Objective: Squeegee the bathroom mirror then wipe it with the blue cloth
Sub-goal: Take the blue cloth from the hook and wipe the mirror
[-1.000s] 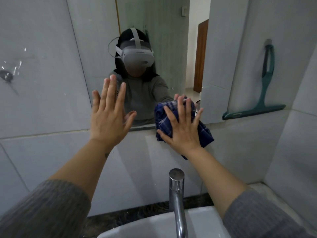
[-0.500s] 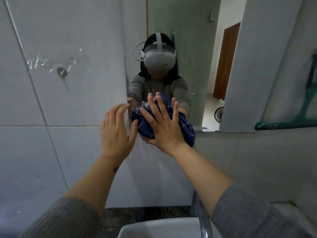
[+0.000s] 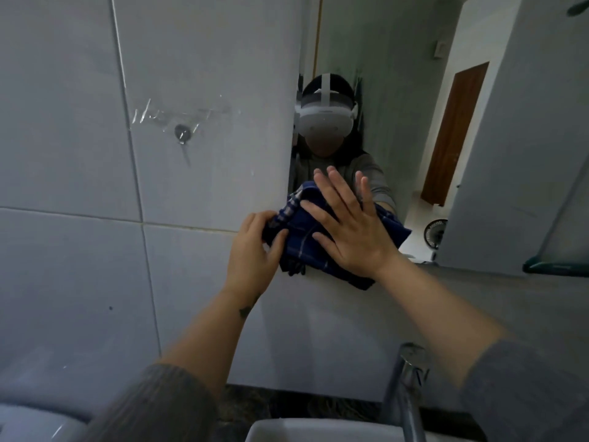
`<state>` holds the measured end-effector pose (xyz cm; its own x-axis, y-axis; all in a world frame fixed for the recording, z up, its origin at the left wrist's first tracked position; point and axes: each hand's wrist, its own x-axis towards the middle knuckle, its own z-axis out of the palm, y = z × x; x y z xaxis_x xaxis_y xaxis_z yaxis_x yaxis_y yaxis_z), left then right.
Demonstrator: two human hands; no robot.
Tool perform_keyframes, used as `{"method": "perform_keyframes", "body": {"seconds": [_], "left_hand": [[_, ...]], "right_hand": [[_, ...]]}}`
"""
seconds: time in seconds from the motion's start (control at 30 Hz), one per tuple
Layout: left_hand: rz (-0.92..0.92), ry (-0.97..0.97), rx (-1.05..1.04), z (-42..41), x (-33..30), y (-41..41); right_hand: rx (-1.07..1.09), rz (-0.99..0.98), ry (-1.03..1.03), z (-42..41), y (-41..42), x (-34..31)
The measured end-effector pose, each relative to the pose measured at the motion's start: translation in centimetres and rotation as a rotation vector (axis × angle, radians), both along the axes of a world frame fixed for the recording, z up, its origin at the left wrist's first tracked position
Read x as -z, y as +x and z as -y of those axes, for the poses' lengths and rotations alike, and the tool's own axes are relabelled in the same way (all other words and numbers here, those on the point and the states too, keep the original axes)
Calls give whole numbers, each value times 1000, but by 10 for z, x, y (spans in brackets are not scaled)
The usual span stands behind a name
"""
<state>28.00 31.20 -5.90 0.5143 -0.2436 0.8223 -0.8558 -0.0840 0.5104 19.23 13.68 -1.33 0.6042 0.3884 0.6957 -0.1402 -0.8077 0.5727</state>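
Note:
The blue checked cloth is bunched against the lower left corner of the bathroom mirror. My right hand lies flat on the cloth with fingers spread, pressing it to the glass and the wall below. My left hand pinches the cloth's left edge between thumb and fingers. The green squeegee shows only as a blade end at the right edge, resting along the mirror's bottom line. The mirror reflects a person wearing a white headset.
Grey wall tiles fill the left, with a small hook and tape marks. A chrome tap rises at the lower right above a white basin. A dark stone ledge runs behind the basin.
My right hand has slid the cloth leftward along the mirror's bottom to its left corner. My left hand left the wall and took hold of the cloth's edge. The view swung left.

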Motion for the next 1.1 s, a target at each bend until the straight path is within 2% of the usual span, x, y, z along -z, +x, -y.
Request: {"method": "perform_keyframes", "body": {"seconds": [0.07, 0.23, 0.5, 0.6, 0.67, 0.73, 0.83, 0.87, 0.93, 1.0, 1.1], "left_hand": [[16, -12, 3, -3, -4, -4], [94, -71, -3, -27, -23, 0], [170, -248, -63, -101, -99, 29], [333, -162, -149, -123, -117, 43], [373, -69, -245, -135, -121, 57], [344, -19, -263, -140, -120, 71], [126, -29, -254, -137, -121, 86], [107, -16, -256, -134, -120, 91], [161, -4, -303, -132, -121, 98], [290, 76, -408, -129, -116, 114], [314, 73, -406, -130, -113, 124]], "right_hand": [[45, 69, -39, 5, 5, 7], [28, 246, 31, -15, 25, 7], [-253, 160, 129, -89, 60, -77], [-271, 148, 87, -110, 78, -101], [-263, 129, 40, -119, 92, -112], [-241, 110, 15, -123, 104, -120], [-196, 90, -23, -122, 121, -123], [-183, 96, -34, -121, 125, -122], [-179, 132, -26, -122, 131, -120], [-192, 175, -5, -124, 135, -119], [-189, 214, 20, -125, 139, -115]]}}
